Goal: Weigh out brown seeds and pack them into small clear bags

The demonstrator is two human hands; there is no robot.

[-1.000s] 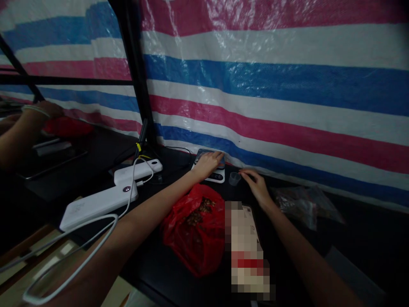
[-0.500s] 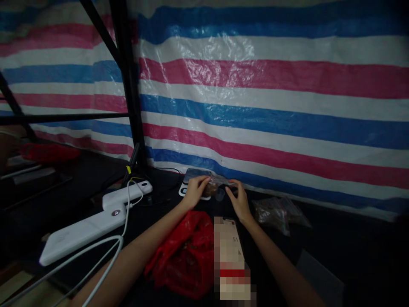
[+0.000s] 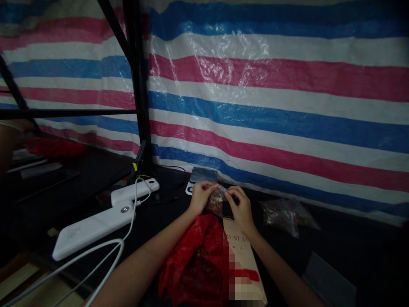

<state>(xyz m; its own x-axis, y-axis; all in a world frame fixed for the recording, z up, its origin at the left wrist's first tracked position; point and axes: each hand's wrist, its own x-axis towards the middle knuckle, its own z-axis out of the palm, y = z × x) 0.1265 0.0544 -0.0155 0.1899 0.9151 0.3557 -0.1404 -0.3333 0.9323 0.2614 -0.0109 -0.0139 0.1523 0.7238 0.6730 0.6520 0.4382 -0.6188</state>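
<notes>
A small clear zip bag (image 3: 215,202) with brown bits inside hangs between my two hands. My left hand (image 3: 202,197) pinches the bag's top edge at its left, and my right hand (image 3: 239,204) pinches the same edge at its right. Just behind my left hand lies a small scale (image 3: 203,175) with a dark top. An open red plastic bag (image 3: 194,260) sits nearer to me, below my left hand. The phone (image 3: 241,245), its screen lit and partly pixelated, lies beneath my right hand and forearm.
Filled clear bags (image 3: 281,215) lie at the right, with a flat clear sheet (image 3: 330,277) nearer. White devices (image 3: 96,226) with cables are at the left. A person's arm (image 3: 9,140) shows at the far left. Striped sheeting (image 3: 271,98) stands behind a black frame.
My hands have come closer together at the top of the clear bag, which now hangs upright, nearer to me. The view has shifted slightly left.
</notes>
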